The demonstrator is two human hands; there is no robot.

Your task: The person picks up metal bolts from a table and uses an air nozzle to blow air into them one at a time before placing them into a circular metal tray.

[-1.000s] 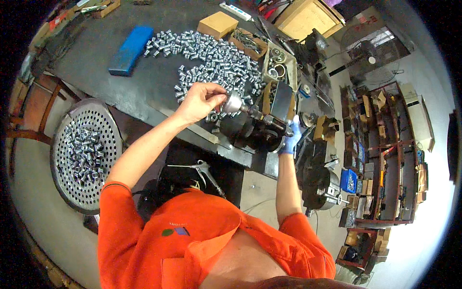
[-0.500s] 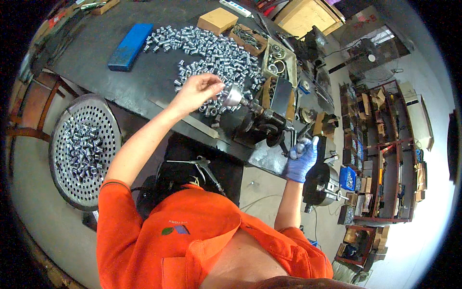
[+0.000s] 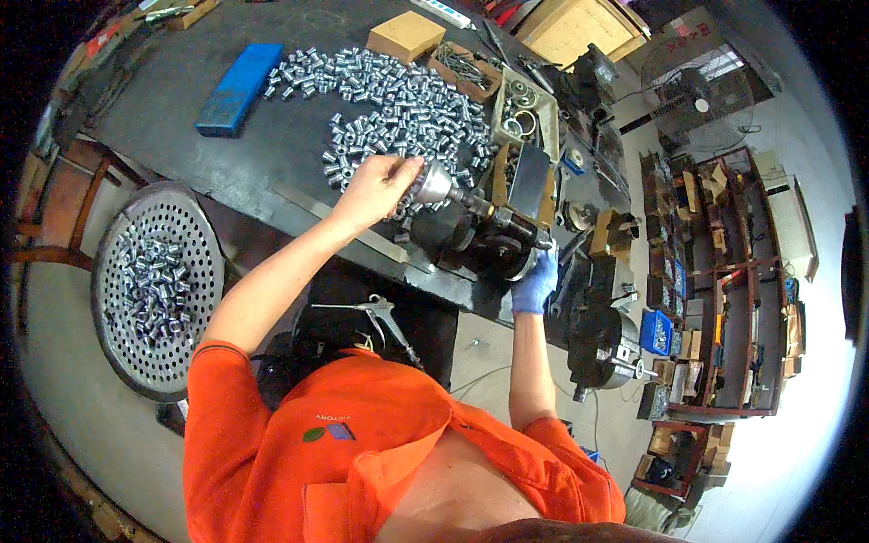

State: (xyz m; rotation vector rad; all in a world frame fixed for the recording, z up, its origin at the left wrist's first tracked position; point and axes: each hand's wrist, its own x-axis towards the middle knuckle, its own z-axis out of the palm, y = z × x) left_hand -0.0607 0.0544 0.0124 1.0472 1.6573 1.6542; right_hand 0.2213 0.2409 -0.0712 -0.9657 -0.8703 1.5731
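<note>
My bare left hand (image 3: 382, 192) is closed, with thumb and fingertips together at the open face of a silver drill chuck (image 3: 433, 184). Whatever sits between those fingertips is too small and covered to make out. The chuck points left from a dark bench-mounted machine (image 3: 493, 242). On that machine's right side, my right hand (image 3: 535, 282) in a blue glove is closed round the handle of its handwheel; the grip is partly hidden. Behind the left hand spreads a heap of short shiny metal sleeves (image 3: 398, 100). More metal sleeves (image 3: 156, 290) lie on a round perforated tray (image 3: 110, 339) at the left.
A blue block (image 3: 240, 90) and a cardboard box (image 3: 405, 36) stand on the dark bench (image 3: 172, 118). Small-part trays (image 3: 543, 118) border the machine. An air gun (image 3: 380, 312) lies below the bench edge. Another chuck machine (image 3: 602, 348) and shelves (image 3: 715, 281) stand at right.
My right hand has swung left and slightly down, nearer the machine body, with the handle. My left hand has moved slightly right and down, up against the chuck.
</note>
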